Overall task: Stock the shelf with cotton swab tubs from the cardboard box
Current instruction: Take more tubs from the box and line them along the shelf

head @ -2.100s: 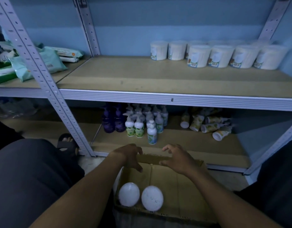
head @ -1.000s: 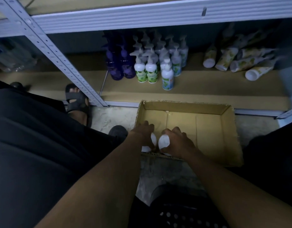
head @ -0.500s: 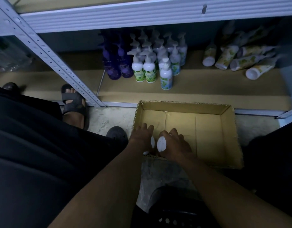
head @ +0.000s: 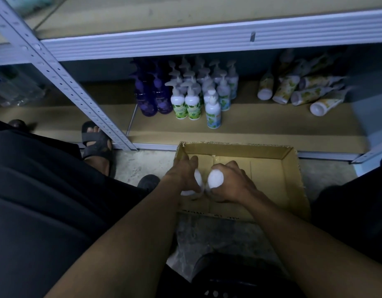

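An open cardboard box (head: 293,183) sits on the floor in front of the shelving. Inside its near left corner my left hand (head: 181,171) grips one white cotton swab tub (head: 197,179) and my right hand (head: 233,183) grips a second white tub (head: 214,179). The two tubs are side by side, almost touching, tilted a little above the box floor. The rest of the box interior is bare cardboard. The upper shelf board (head: 185,14) runs across the top of the view.
On the lower shelf stand purple pump bottles (head: 152,97), white pump bottles (head: 193,102) and lying tubes (head: 304,93). A perforated metal upright (head: 63,82) slants down at left beside a sandalled foot (head: 96,143). Dark clothing fills the left; a dark stool shows at the bottom.
Both hands went down into the box and closed round the two tubs, which have risen slightly. The view dropped from the upper shelf to the box.
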Demonstrator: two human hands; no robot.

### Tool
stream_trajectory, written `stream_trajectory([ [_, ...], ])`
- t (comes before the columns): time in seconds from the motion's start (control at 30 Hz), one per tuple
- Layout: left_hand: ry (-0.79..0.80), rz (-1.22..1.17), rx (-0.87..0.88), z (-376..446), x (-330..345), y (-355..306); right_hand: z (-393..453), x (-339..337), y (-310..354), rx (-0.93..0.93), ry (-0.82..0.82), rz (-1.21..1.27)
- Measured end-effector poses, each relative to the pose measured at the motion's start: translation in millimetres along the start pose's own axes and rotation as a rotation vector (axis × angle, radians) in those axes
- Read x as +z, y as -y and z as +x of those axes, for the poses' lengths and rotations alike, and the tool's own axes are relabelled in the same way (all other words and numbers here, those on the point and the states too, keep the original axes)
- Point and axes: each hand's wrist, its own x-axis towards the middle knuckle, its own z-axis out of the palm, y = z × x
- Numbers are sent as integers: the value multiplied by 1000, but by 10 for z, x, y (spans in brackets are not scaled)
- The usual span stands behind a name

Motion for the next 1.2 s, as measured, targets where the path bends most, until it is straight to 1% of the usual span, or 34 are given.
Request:
stream_trajectory([
  [0.13,-54,0,18,-53,-279,-25,7,-316,36,-32,-34,37],
  [0.4,-228,107,158,-219,-1049,-323,-100,-1102,308,-181,-134,-81],
  [0.63,-363,53,252,-643,-1851,-508,-353,-1876,597,-284,-298,-157],
  [0.77,-419,52,317,-929,-2223,-596,-642,-2321,774,-349,-354,-210],
  [0.93,-516,96,320,-1211,-2690,-791,-1021,-2909,987,-409,-483,-263],
  [1.03,-556,170,338,-1350,-2986,-959,-1224,-3218,1137,-447,-511,-313],
  [1.2,-611,255,315,-1505,-3447,-1203,-1340,-3632,1360,-391,-569,-333],
])
